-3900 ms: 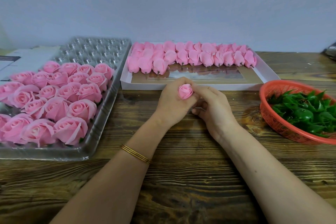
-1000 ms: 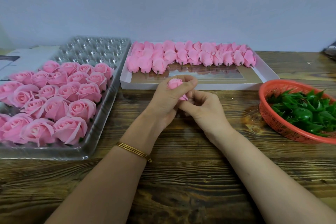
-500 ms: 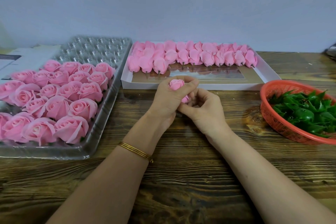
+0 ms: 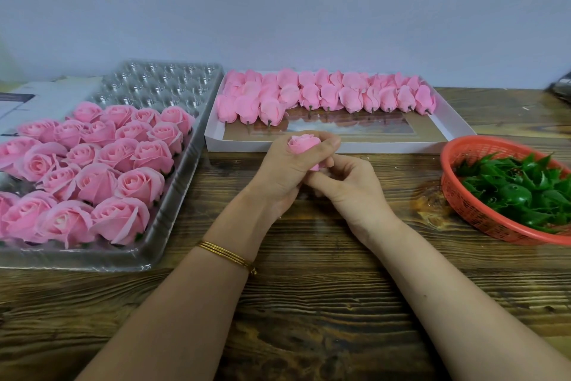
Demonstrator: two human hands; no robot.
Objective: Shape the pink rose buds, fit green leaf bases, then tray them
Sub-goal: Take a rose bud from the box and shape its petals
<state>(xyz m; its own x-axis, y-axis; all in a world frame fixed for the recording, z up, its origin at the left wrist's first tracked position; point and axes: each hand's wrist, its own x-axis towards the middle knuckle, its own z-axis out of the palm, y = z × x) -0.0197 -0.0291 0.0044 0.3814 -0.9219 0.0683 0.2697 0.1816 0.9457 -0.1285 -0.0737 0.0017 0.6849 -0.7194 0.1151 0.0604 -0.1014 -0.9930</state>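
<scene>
My left hand (image 4: pixel 285 170) grips a pink rose bud (image 4: pixel 303 144) above the wooden table, with the bud's top peeking out between thumb and fingers. My right hand (image 4: pixel 346 186) is curled just below it and pinches the bud's lower part, most of which is hidden. Unshaped pink buds (image 4: pixel 324 96) lie in rows in a white box (image 4: pixel 364 145) behind my hands. Finished roses (image 4: pixel 92 164) fill the near part of a clear plastic tray (image 4: pixel 173 195) on the left. Green leaf bases (image 4: pixel 519 192) sit in a red basket (image 4: pixel 463 195) on the right.
The tray's far cells (image 4: pixel 160 84) hold nothing. A white carton (image 4: pixel 40 99) lies behind the tray at far left. A dark object (image 4: pixel 564 88) pokes in at the right edge. Bare wooden table (image 4: pixel 309 303) spreads around my forearms.
About four seconds ago the bud faced up between both hands; since then my left hand has closed round it and lifted slightly, while my right fingers moved under its base.
</scene>
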